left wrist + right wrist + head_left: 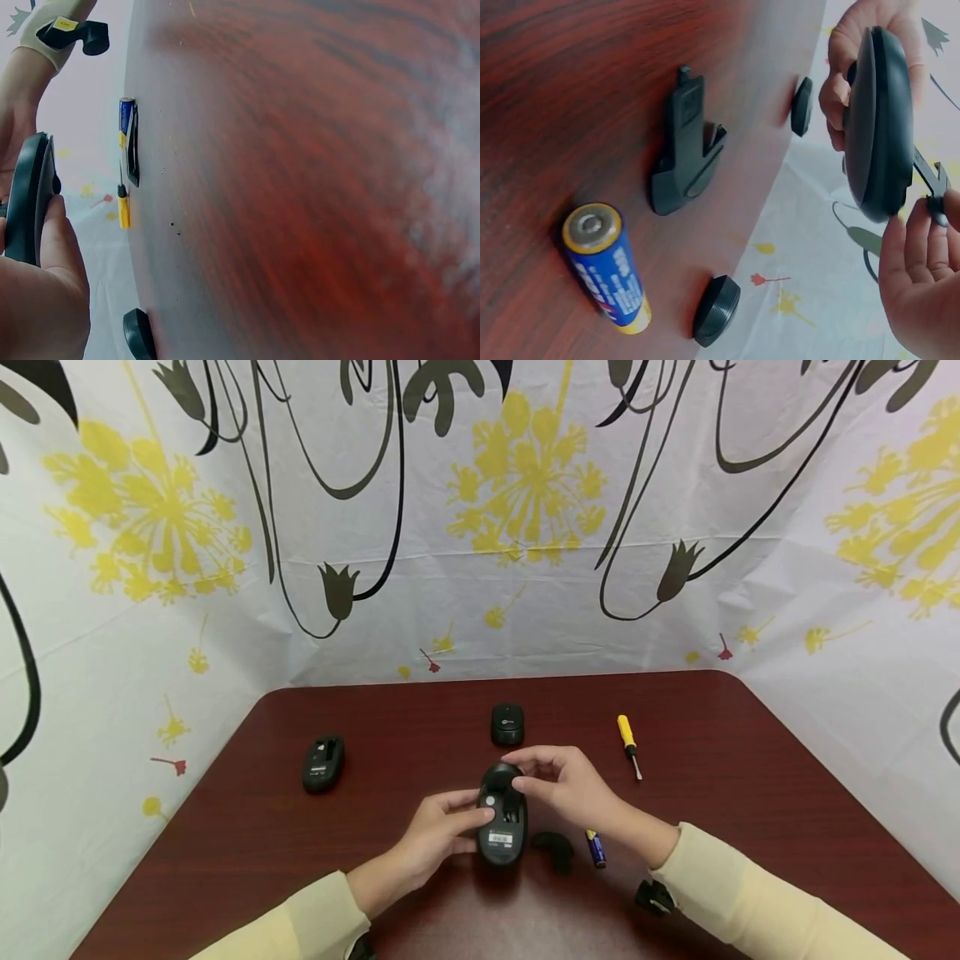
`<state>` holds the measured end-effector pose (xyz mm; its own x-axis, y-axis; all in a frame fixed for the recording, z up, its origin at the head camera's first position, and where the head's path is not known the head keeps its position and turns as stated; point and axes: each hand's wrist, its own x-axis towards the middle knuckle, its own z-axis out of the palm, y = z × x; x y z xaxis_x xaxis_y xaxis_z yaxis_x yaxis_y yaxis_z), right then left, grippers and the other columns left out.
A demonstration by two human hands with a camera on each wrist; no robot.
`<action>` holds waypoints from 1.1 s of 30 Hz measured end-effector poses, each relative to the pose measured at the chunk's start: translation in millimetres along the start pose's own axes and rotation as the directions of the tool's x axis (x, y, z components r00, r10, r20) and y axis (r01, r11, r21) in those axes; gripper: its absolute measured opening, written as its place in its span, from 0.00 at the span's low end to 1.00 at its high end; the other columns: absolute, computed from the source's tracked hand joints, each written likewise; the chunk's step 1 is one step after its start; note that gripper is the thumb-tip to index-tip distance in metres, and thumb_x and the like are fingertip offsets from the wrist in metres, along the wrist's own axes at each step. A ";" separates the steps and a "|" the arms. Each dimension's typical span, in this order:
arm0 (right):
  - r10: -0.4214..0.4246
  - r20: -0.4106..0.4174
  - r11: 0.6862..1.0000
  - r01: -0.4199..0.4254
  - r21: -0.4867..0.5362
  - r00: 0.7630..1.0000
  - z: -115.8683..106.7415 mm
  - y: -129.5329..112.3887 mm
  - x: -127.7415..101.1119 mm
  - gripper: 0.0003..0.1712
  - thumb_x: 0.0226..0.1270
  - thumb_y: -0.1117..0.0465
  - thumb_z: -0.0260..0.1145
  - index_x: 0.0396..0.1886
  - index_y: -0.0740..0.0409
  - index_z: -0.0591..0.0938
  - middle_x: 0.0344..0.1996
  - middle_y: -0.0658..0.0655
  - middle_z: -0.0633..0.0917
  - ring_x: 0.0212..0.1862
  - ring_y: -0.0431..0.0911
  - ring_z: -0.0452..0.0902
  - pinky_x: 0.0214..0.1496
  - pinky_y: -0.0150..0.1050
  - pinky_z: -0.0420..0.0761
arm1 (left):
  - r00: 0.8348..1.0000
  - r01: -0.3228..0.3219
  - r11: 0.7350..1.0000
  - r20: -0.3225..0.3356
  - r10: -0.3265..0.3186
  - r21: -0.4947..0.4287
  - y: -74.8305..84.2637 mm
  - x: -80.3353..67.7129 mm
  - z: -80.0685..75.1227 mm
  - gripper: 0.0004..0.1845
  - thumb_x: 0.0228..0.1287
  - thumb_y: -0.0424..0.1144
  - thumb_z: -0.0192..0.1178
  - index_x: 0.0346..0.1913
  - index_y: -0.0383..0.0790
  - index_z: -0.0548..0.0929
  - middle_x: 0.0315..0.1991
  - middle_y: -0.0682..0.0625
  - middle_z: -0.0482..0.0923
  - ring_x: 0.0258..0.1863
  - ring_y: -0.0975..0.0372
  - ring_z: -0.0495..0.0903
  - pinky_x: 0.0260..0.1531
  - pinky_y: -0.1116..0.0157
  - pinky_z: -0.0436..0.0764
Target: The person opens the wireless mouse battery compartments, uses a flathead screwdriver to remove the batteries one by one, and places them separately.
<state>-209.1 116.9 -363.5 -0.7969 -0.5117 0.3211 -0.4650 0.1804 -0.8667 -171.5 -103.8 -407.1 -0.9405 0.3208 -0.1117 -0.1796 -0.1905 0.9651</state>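
My left hand (444,828) grips a black computer mouse (501,841) with its underside up, showing a label and a battery slot. The thumb lies over the underside, while other fingers go behind the body. At the mouse's far end, my right hand (566,783) pinches a small black plastic piece (932,180) between thumb and fingers. This piece has a notched arm and stands close against the mouse's end. In the left wrist view the mouse (28,202) appears edge-on, raised above the table.
On the dark red table (420,727) lie a black cover (681,146) and a blue-and-yellow battery (609,266), right of the held mouse. A second mouse (507,724) sits behind it; a third, upturned mouse (324,765) lies left. A yellow-handled screwdriver (628,739) is at back right.
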 end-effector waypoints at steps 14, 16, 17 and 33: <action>0.283 -0.098 0.928 -0.247 0.279 0.954 -31.0 1.4 16.7 0.21 0.69 0.67 0.64 0.59 0.69 0.74 0.42 0.61 0.81 0.40 0.48 0.83 0.49 0.50 0.82 | 1.000 -0.016 1.000 -0.007 0.016 -0.008 2.9 -3.8 -0.3 0.28 0.62 0.32 0.63 0.62 0.21 0.71 0.49 0.34 0.80 0.41 0.54 0.84 0.40 0.56 0.84; 0.328 -0.100 0.910 -0.286 0.301 0.939 -34.8 5.0 19.0 0.21 0.70 0.68 0.62 0.60 0.68 0.74 0.42 0.61 0.81 0.41 0.47 0.83 0.51 0.52 0.80 | 1.000 -0.015 1.000 -0.008 0.015 -0.008 3.2 -4.3 -0.7 0.28 0.62 0.32 0.63 0.62 0.21 0.70 0.49 0.35 0.80 0.41 0.54 0.84 0.40 0.56 0.84; 0.350 -0.100 0.901 -0.306 0.307 0.931 -36.3 7.0 20.0 0.21 0.70 0.69 0.61 0.61 0.68 0.73 0.42 0.61 0.81 0.41 0.47 0.83 0.52 0.52 0.80 | 1.000 -0.014 1.000 -0.009 0.014 -0.008 3.2 -4.5 -1.0 0.28 0.62 0.32 0.63 0.62 0.21 0.70 0.48 0.35 0.80 0.40 0.54 0.84 0.40 0.56 0.84; 0.486 -0.016 0.853 -0.470 0.228 0.874 -29.0 44.4 27.1 0.22 0.68 0.75 0.58 0.62 0.71 0.73 0.41 0.61 0.78 0.41 0.45 0.80 0.54 0.49 0.79 | 1.000 0.002 1.000 -0.023 -0.002 0.018 3.4 -6.3 -4.0 0.28 0.63 0.33 0.64 0.62 0.22 0.71 0.49 0.35 0.80 0.41 0.54 0.84 0.40 0.57 0.84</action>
<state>-262.6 135.4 -382.2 -0.9286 -0.3459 -0.1346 0.0660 0.2031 -0.9769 -167.3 -110.2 -404.0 -0.9465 0.3000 -0.1186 -0.1762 -0.1728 0.9691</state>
